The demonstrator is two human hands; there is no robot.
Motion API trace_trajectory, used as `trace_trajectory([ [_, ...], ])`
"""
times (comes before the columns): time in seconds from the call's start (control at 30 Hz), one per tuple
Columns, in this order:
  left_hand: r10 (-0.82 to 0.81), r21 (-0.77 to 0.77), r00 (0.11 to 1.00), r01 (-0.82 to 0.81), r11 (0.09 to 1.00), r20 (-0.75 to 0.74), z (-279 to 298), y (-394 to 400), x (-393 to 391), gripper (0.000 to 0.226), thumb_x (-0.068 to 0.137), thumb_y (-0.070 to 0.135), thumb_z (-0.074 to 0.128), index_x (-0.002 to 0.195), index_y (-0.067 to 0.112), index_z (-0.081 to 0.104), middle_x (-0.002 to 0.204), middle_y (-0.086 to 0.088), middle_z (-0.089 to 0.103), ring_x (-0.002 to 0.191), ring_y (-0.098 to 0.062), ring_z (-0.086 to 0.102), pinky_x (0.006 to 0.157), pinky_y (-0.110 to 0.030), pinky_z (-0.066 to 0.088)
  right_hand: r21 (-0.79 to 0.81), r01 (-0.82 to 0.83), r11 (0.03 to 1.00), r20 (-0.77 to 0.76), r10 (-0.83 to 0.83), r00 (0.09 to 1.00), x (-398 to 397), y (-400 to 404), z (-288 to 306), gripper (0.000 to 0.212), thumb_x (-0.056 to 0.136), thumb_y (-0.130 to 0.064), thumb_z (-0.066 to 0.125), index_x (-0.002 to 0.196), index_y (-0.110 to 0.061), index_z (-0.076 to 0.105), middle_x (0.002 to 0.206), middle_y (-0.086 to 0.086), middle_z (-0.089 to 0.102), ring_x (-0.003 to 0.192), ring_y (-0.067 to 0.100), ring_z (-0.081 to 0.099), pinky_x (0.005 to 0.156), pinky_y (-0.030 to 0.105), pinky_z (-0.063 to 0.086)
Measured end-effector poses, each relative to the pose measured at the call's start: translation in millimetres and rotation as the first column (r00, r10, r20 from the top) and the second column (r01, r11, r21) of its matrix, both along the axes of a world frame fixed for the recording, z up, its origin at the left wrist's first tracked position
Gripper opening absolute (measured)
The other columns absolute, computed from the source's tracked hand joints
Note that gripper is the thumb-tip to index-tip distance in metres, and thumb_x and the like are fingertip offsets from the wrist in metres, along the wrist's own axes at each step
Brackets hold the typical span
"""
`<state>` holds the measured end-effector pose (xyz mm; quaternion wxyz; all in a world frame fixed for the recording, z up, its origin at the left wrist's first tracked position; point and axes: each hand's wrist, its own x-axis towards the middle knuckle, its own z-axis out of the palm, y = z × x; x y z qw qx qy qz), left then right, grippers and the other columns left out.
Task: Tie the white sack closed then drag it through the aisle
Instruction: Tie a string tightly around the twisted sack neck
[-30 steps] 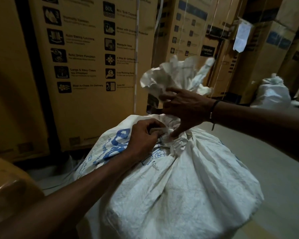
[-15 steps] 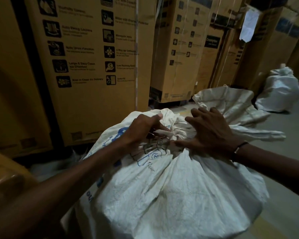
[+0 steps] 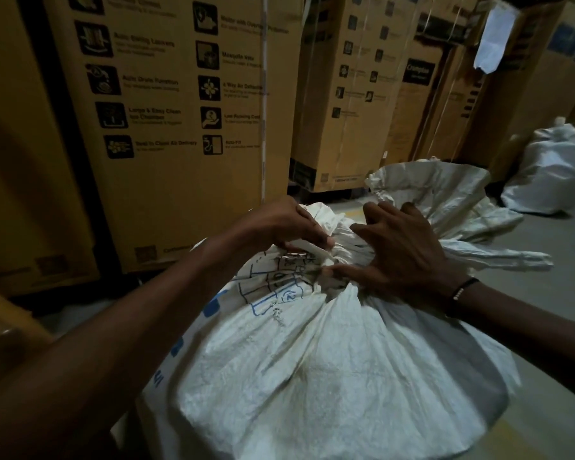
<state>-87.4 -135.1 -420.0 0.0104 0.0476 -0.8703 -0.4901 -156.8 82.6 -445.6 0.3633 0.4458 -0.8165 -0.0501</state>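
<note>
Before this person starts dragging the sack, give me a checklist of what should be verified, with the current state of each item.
1. Neck of the white woven sack with blue print gathered: ok, bunched between both hands.
2. Tie strip cinched and knotted: cannot tell; the left hand pinches a pale strip at the neck.
3. Right hand steadying the neck: ok, fingers spread over the gather.
4. Loose sack top clear of the knot: ok, it flops away behind the right hand.
5. Grey aisle floor ahead free: not ok, a second white sack sits there.
</note>
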Motion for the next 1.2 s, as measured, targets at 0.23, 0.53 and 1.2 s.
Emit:
trace_trajectory([
  [0.23, 0.027, 0.093, 0.998, -0.032, 0.995, 0.063, -1, 11, 3, 0.020, 0.094, 0.002, 0.066, 0.078, 0.012, 0.073, 0.078, -0.008, 0.070, 0.064, -0.014, 0.060, 0.054, -0.023, 0.043, -0.031, -0.029, 0.999, 0.085, 0.032, 0.996, -3, 1, 1, 0.101, 0.086, -0.096, 0.012, 0.097, -0.019, 0.077, 0.089, 0.002, 0.048, 0.081, 0.018, 0.044, 0.074, 0.035, 0.032],
  [0.53, 0.057, 0.220, 0.998, -0.053, 0.974, -0.009, -12, 6, 6, 0.009, 0.094, 0.002, 0.073, 0.100, 0.006, 0.069, 0.077, -0.004, 0.075, 0.062, -0.007, 0.072, 0.050, -0.018, 0.052, -0.126, -0.043, 0.991, 0.153, 0.063, 0.986, 0, 1, -1, 0.060, 0.099, -0.067, 0.040, 0.105, -0.023, 0.081, 0.102, -0.001, 0.077, 0.085, 0.016, 0.060, 0.075, 0.032, 0.034],
  [1.2, 0.104, 0.136, 0.986, -0.086, 0.987, -0.130, -12, 1, -6, 0.005, 0.085, 0.007, 0.081, 0.088, 0.003, 0.082, 0.092, -0.019, 0.080, 0.098, -0.038, 0.077, 0.099, -0.056, 0.059, -0.219, -0.110, 0.969, 0.232, 0.162, 0.959, 6, -5, 4, 0.045, 0.095, -0.058, 0.054, 0.119, -0.029, 0.079, 0.103, -0.004, 0.079, 0.085, 0.021, 0.072, 0.072, 0.034, 0.049],
])
